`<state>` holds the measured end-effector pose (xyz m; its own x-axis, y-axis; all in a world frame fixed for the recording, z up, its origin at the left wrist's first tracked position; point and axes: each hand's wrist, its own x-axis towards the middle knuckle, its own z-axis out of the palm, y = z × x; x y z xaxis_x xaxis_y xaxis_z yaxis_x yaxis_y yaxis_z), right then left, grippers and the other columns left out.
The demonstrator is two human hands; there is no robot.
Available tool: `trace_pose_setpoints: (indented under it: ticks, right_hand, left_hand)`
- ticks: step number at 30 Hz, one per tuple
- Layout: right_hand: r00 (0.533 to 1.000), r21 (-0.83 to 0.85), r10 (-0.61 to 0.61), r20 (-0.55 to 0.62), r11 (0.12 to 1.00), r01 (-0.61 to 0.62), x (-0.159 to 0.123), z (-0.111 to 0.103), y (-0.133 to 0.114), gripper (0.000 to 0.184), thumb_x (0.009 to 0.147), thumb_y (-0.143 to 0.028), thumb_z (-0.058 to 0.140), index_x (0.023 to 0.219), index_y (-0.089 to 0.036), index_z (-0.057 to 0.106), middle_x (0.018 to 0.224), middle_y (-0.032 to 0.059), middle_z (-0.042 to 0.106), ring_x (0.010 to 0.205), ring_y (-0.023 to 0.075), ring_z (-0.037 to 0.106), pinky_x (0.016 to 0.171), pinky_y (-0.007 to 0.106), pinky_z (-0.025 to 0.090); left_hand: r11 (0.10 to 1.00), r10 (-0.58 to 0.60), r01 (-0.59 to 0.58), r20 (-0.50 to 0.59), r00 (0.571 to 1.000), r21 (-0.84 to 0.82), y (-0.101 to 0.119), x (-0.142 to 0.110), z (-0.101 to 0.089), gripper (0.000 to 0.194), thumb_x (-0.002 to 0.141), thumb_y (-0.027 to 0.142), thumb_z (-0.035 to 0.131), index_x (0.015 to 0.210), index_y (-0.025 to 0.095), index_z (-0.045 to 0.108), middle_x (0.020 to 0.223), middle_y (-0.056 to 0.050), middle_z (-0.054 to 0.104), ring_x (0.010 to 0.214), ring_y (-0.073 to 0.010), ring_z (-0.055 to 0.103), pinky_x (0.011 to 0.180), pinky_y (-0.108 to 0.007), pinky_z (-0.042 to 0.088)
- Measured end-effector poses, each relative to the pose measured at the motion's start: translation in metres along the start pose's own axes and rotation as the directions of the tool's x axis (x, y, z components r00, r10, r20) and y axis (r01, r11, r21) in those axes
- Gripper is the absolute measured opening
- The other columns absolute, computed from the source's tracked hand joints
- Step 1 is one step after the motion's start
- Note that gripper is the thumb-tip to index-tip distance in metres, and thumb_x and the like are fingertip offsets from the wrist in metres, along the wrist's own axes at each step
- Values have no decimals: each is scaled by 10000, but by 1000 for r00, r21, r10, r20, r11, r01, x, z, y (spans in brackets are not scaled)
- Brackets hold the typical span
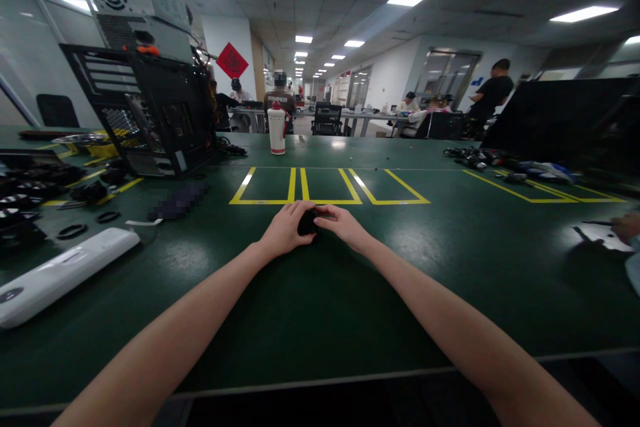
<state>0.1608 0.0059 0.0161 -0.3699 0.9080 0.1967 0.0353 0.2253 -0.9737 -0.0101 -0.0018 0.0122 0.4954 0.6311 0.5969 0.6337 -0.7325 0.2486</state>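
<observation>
- I held the left hand (284,230) curved around a small black object (308,223), thumb and fingers pinching it.
- I had the right hand (346,224) at the object's right side, fingertips against it; I could not tell whether they gripped.
- The object sat between both hands, just nearer than the yellow tape outlines (330,202) on the green table (310,320); I could not tell whether it touched the surface.
- To the left I noted a long white device (70,272).
</observation>
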Motion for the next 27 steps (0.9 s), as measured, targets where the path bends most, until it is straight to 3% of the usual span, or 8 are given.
trace_pose_setpoints:
  ticks: [6, 12, 20, 27]
  right_hand:
    - [999, 9, -37, 7, 999, 37, 1, -1, 4, 331, 578, -171, 687, 867, -171, 527, 936, 30, 571, 909, 161, 544, 866, 373, 416]
    - [994, -13, -107, -21, 994, 107, 1, 1, 5, 171, 671, -242, 615, 805, -173, 533, 863, 13, 568, 847, 141, 547, 831, 350, 431]
    - [1000, -25, 14, -21, 1000, -14, -1, 1, -2, 279, 661, -220, 624, 921, -153, 552, 981, 65, 573, 918, 167, 542, 876, 388, 402]
    - [997, -40, -69, 15, 997, 70, -1, -3, 4, 290, 624, -232, 662, 870, -186, 517, 931, 25, 573, 915, 158, 533, 859, 375, 410]
  left_hand:
    - [1000, 3, -3, -11, 1000, 10, 0, 0, 2, 577, 630, 240, 636, 1142, 223, 370, 1098, -51, 501, 1007, -230, 485, 870, -392, 400]
    - [1000, 7, -7, -4, 1000, 9, 1, 0, 1, 575, 639, 248, 631, 1149, 222, 365, 1104, -49, 498, 1011, -225, 479, 871, -385, 399]
    - [1000, -13, 13, 7, 1000, -6, 2, 0, -2, 585, 636, 247, 633, 1155, 237, 363, 1116, -44, 494, 1021, -227, 479, 861, -394, 407]
    - [1000, -14, 15, 5, 1000, -5, 1, 0, 0, 577, 635, 241, 632, 1147, 237, 365, 1115, -47, 496, 1014, -231, 483, 857, -402, 405]
